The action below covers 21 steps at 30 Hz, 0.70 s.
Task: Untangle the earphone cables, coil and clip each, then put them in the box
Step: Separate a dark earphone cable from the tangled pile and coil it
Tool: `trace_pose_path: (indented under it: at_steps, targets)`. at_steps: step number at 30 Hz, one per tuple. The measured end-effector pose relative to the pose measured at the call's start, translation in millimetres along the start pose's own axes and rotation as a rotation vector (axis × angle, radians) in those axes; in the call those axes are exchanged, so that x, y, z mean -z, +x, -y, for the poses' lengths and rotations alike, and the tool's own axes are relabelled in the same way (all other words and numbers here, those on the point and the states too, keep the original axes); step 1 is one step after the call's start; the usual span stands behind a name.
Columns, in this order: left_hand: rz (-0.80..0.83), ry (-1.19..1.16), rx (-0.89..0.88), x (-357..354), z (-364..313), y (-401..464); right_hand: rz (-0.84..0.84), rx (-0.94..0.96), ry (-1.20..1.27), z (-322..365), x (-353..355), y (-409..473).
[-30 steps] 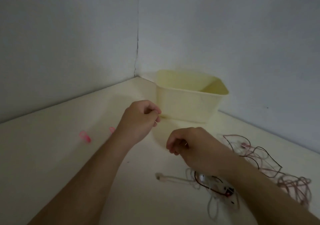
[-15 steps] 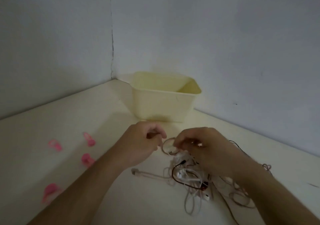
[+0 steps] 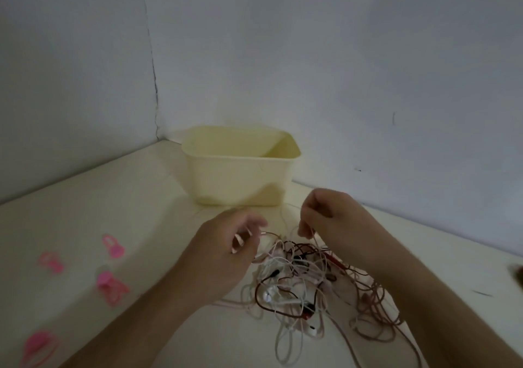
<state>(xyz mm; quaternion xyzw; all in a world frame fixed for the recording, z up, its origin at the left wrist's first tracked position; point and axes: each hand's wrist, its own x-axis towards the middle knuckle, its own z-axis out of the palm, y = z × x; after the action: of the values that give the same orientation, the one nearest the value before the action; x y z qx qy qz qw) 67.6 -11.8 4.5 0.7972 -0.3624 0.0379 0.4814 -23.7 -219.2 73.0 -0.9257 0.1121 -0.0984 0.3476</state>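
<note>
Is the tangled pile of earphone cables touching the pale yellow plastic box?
Apart. The head view shows bare tabletop between the tangled pile of earphone cables and the pale yellow plastic box.

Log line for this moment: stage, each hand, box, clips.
stage: untangling | left hand: pinches cable | right hand: pinches cable | cable tangle: on table | box: no cables visible inside | pink clips: unused, left

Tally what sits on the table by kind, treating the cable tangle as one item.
Pink clips: 4
Cream box: 1
Tangle of earphone cables: 1; separate cables cannot be counted
Total: 6
</note>
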Motion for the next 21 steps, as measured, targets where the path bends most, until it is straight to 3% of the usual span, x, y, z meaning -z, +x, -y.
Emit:
trace_pose_path:
  at_steps: [3, 7, 9, 13, 17, 19, 21]
  targets:
    - [0.014, -0.017, -0.172, 6.6, -20.0, 12.9, 0.138, 0.046, 0.366, 22.3, 6.8, -7.3]
    - [0.184, -0.302, -0.064, 11.5, -45.8, 33.6, 0.099, 0.167, 0.389, 38.5, 10.6, -4.1]
    - [0.049, -0.434, 0.023, 15.3, -47.6, 38.1, 0.054, 0.172, 0.373, 39.5, 21.6, -1.4]
    - [-0.214, -0.747, 0.226, 29.2, -39.3, 43.9, -0.056, 0.179, 0.106, 29.5, 44.3, 0.6]
    - [-0.321, -0.687, 0.244, 39.5, -32.2, 47.6, -0.321, 0.141, -0.114, 21.9, 53.4, 8.0]
    - [-0.366, -0.694, 0.260, 46.7, -28.9, 51.0, -0.426, 0.129, -0.072, 18.9, 60.6, 10.3]
    - [-0.350, -0.751, 0.277, 54.2, -27.2, 53.3, -0.431, 0.095, 0.179, 18.8, 65.5, 11.0]
